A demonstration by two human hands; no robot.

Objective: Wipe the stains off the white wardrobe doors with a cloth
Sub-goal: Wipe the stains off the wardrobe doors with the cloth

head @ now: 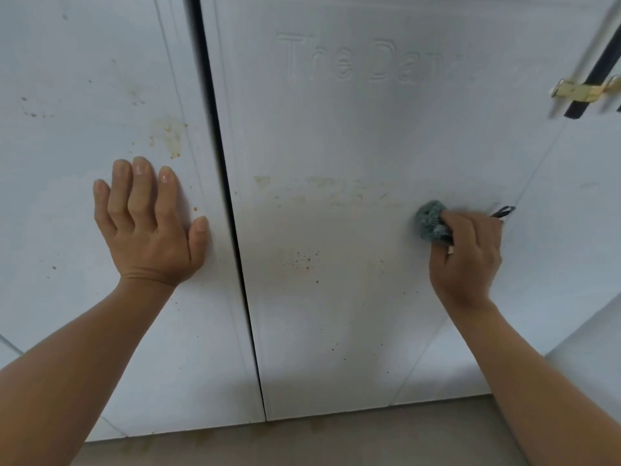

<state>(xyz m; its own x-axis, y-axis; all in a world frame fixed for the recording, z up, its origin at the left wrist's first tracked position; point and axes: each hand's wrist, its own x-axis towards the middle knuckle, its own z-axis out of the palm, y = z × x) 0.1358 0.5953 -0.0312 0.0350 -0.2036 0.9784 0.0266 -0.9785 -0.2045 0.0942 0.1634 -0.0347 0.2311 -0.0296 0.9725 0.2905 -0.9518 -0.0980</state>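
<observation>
One brass latch (583,90) above the cloth (430,220)

Matt white and smooth on the left door (67,203) and right door (336,314), painted-looking, with shallow moulded grooves and embossed lettering (363,60) in the same finish, dulled in patches by dry brownish stains (169,132) and specks. Soft and nubby on the grey-green cloth (430,220), a coarse fluffy weave, with a thin black cord loop (503,211). Glossy brass-coloured metal at the latch (578,90), a matt black strip (598,62) beside it, and a smooth, dull beige floor (302,442) below.
</observation>
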